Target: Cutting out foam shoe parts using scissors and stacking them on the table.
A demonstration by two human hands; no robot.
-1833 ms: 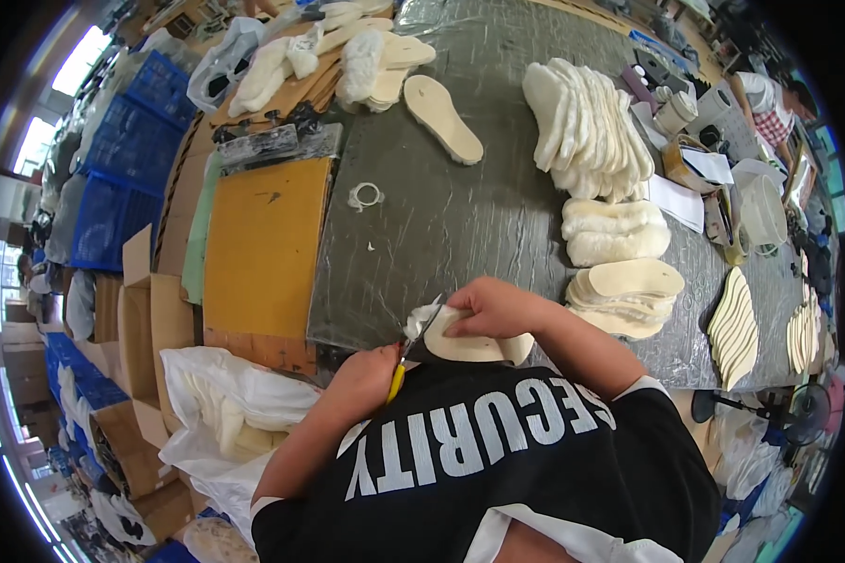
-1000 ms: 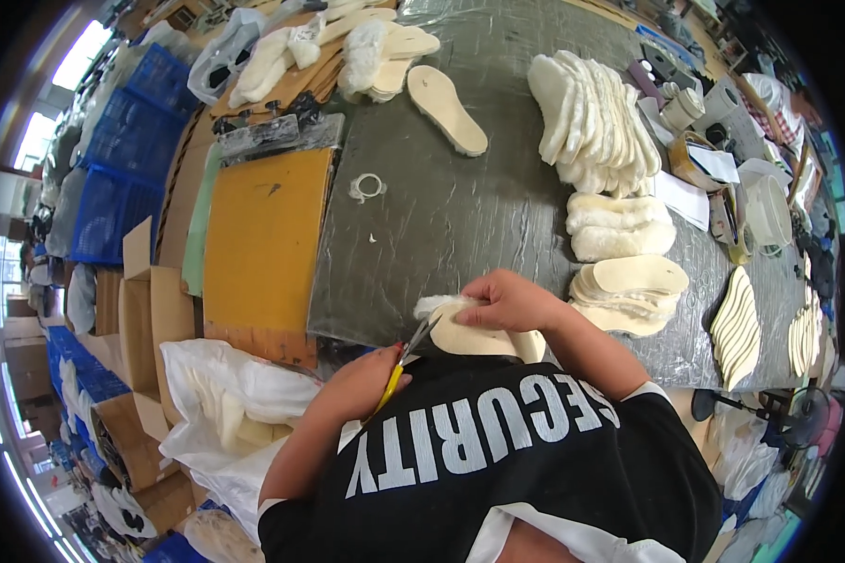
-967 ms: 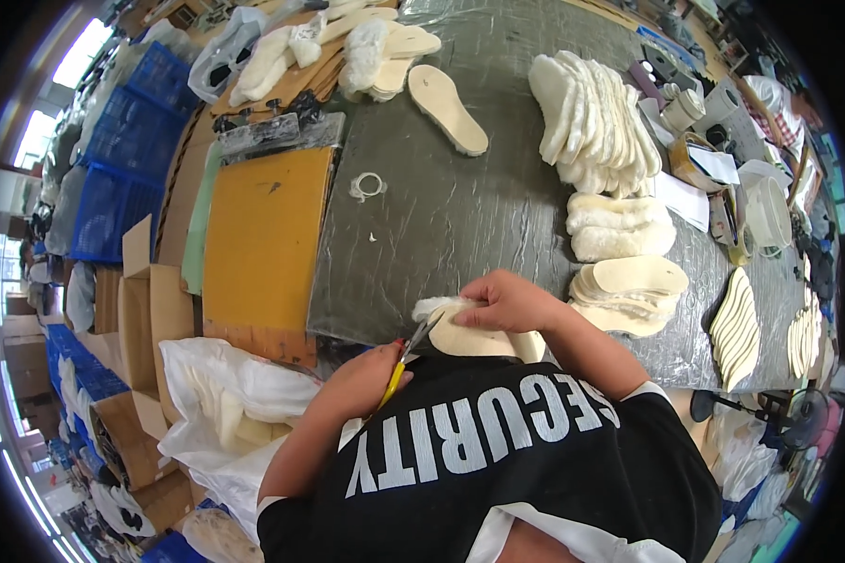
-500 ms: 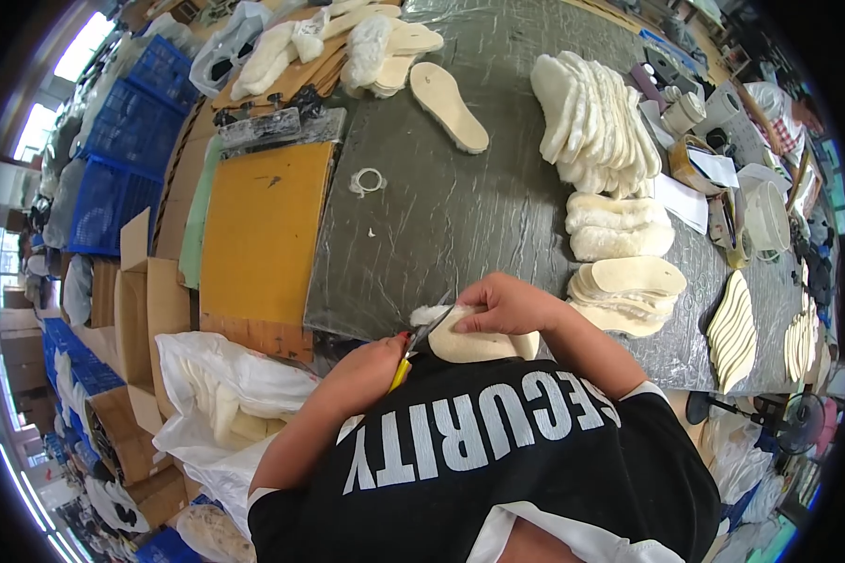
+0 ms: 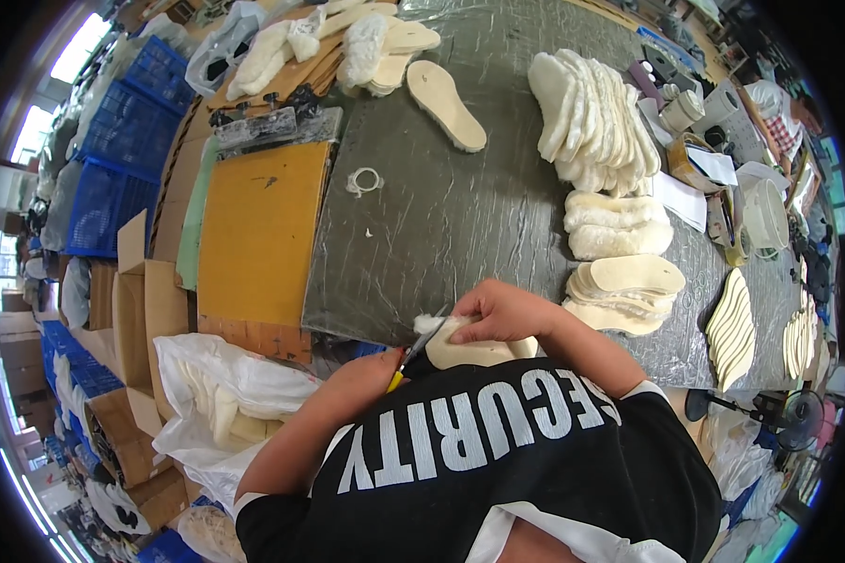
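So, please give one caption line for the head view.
Left hand cuts with yellow-handled scissors; right hand holds cream fleece insole.

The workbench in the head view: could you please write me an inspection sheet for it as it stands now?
Surface: dark bench top, wrinkled covering, orange board at its left.
Job's things: cream insole with fluffy edge, at the near bench edge; scissors at its left end.
Clutter: insole stacks, flat stack, single insole, white ring.
Grips: left hand on the scissors; right hand holds the insole.
Cables: nothing seen.
Surroundings: blue crates, cardboard boxes, white bag of insoles, fan.
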